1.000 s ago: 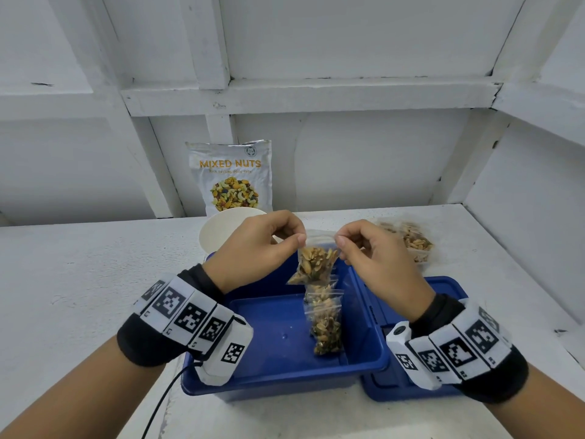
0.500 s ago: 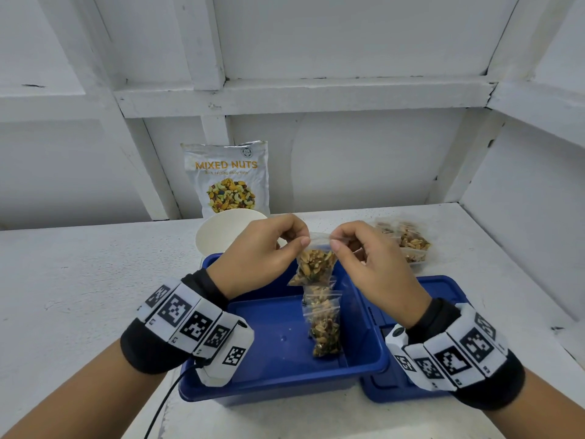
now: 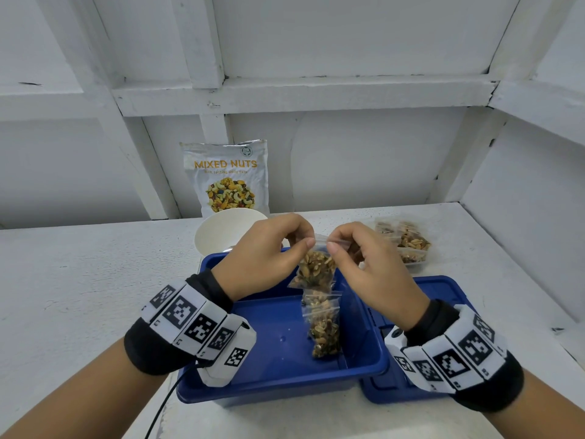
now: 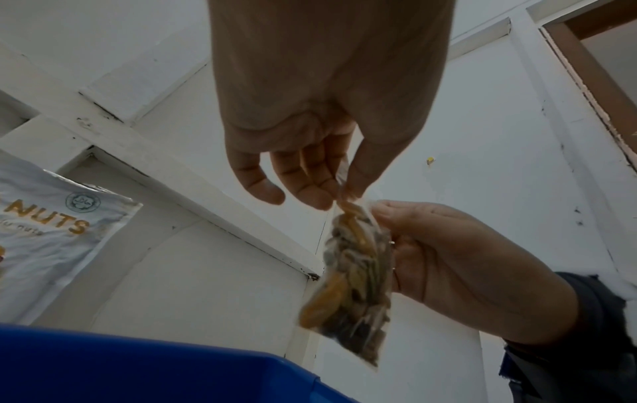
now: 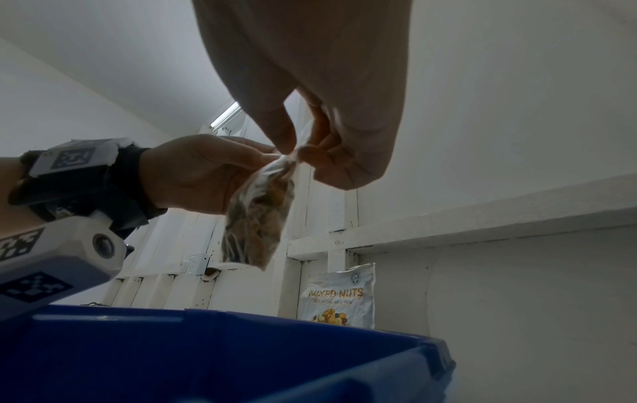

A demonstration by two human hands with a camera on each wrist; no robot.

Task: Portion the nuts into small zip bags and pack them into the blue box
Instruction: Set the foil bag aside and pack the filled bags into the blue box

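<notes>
A small clear zip bag of nuts point(image 3: 315, 269) hangs above the blue box point(image 3: 269, 369). My left hand point(image 3: 272, 255) pinches the left end of its top strip and my right hand point(image 3: 357, 261) pinches the right end. In the left wrist view the zip bag point(image 4: 351, 283) dangles from my left hand's fingertips point(image 4: 339, 195); in the right wrist view the bag point(image 5: 258, 215) hangs below my right hand's fingertips point(image 5: 293, 148). Filled zip bags point(image 3: 323, 327) lean against the box's right inner wall.
A MIXED NUTS pouch point(image 3: 226, 179) stands against the back wall with a white bowl point(image 3: 221, 232) in front of it. More filled zip bags point(image 3: 405, 245) lie at the back right. The blue lid point(image 3: 443, 296) lies right of the box.
My two hands have drawn closer together along the top of the hanging zip bag. The bag stays above the box.
</notes>
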